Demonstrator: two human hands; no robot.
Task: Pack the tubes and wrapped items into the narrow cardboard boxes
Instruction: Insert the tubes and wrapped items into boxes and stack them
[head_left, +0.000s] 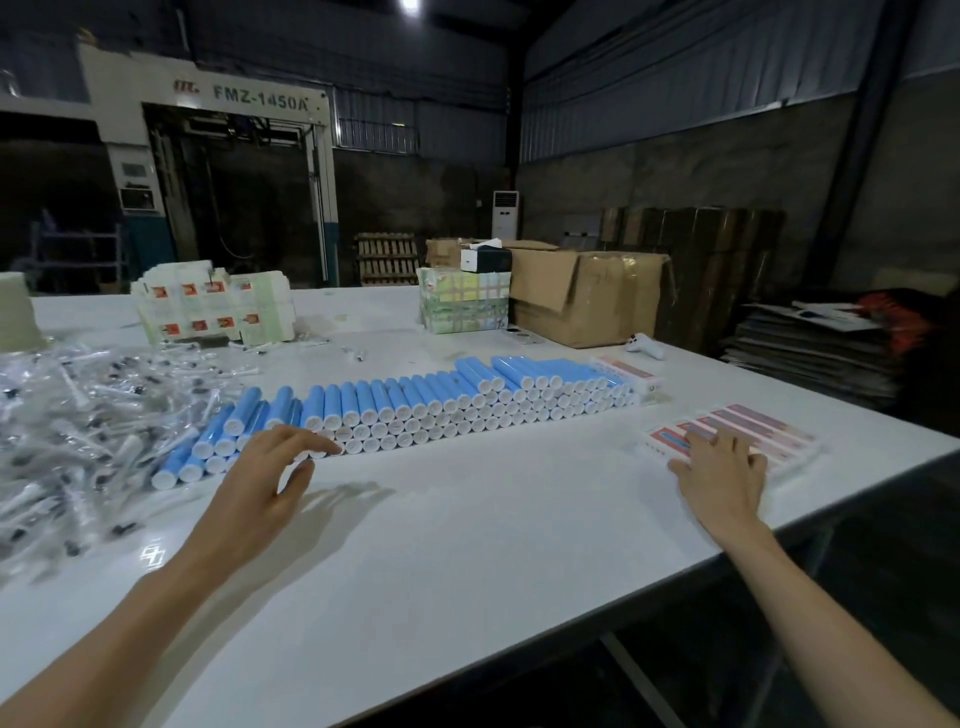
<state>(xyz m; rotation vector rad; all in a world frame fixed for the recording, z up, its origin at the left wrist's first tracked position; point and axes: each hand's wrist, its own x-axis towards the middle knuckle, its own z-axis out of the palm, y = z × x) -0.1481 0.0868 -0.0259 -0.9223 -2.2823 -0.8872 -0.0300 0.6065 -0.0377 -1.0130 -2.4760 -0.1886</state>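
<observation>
A long stack of blue tubes with white caps (415, 410) lies across the middle of the white table (467, 545). My left hand (267, 475) hovers just in front of the stack's left part, fingers spread and relaxed, fingertips close to the caps. A pile of clear-wrapped items (78, 431) covers the table's left side. At the right, a fan of flat red-and-white narrow boxes (769, 431) lies near the table edge. My right hand (722, 473) rests on their near end with straight fingers. One assembled narrow box (631, 375) lies behind the tubes.
A stack of white printed cartons (213, 304) stands at the back left, a taped bundle (462, 301) and an open brown cardboard box (587, 296) at the back right. A white handheld device (645, 345) lies near them. The table edge runs diagonally at the right.
</observation>
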